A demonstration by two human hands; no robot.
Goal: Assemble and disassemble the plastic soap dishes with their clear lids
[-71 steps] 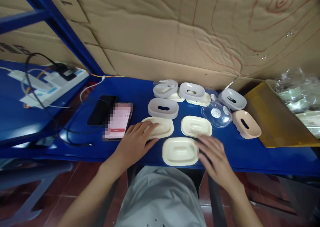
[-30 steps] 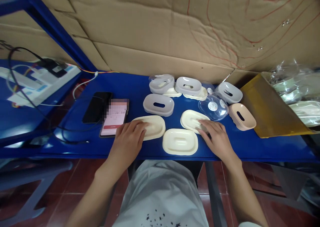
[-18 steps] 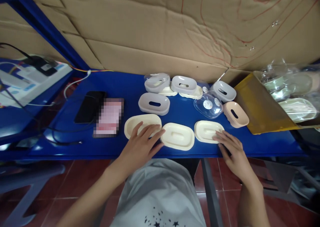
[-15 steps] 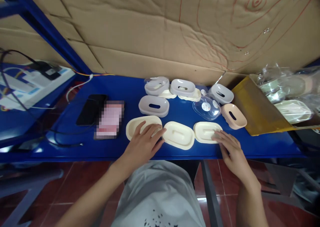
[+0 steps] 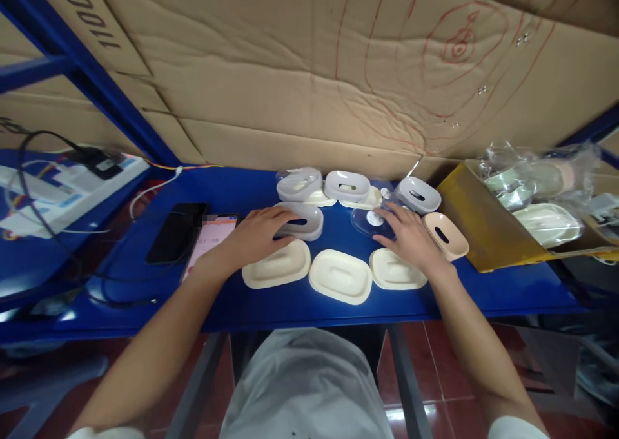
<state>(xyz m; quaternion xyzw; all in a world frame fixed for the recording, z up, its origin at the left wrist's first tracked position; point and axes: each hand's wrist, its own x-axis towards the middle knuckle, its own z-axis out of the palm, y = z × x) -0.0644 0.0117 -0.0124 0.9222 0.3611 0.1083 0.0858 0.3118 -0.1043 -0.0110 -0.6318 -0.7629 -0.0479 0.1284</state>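
Observation:
My left hand is around the left end of a grey slotted soap dish, thumb along its front edge and fingers over its top. A clear plastic lid with a round white sticker lies partly under my right hand, whose fingers are on its right side. In front, three cream oval trays lie in a row: the left tray, the middle tray and the right tray. My left forearm covers part of a phone with a lit pink screen.
Behind stand more grey dishes, some resting on cream trays. A peach dish is at the right, beside an open cardboard box of bagged pieces. A dark phone, cables and a power strip are at the left.
Both hands have moved forward off the cream trays, the left to the grey dish and the right to the clear lid. The lid has shifted slightly left. My view has tilted up.

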